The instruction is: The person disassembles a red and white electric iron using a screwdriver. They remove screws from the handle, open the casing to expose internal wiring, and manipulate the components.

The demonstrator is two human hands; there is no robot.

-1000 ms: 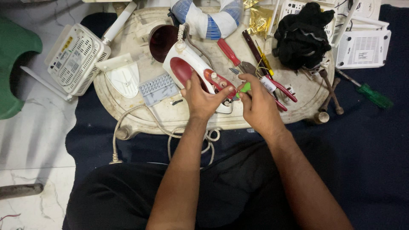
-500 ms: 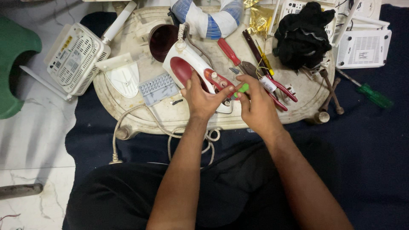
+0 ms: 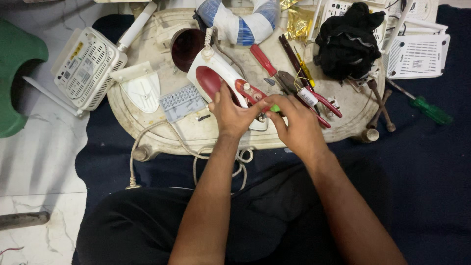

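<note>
Gripping a white and red clothes iron (image 3: 223, 78) on a cream tray (image 3: 147, 132), both hands work at its near end.

The left hand (image 3: 230, 115) clamps the iron's side; the right hand (image 3: 297, 125) pinches a small green-tipped tool (image 3: 275, 108) against it. Beyond the iron sits a dark red cup (image 3: 186, 44), contents unseen. Right of the iron lie red-handled pliers (image 3: 319, 100) carrying a small white label, then a black cloth (image 3: 348, 41). Left of the iron sits a grey perforated plate (image 3: 181, 102); farther left, off the tray, a white router (image 3: 83, 68).
</note>
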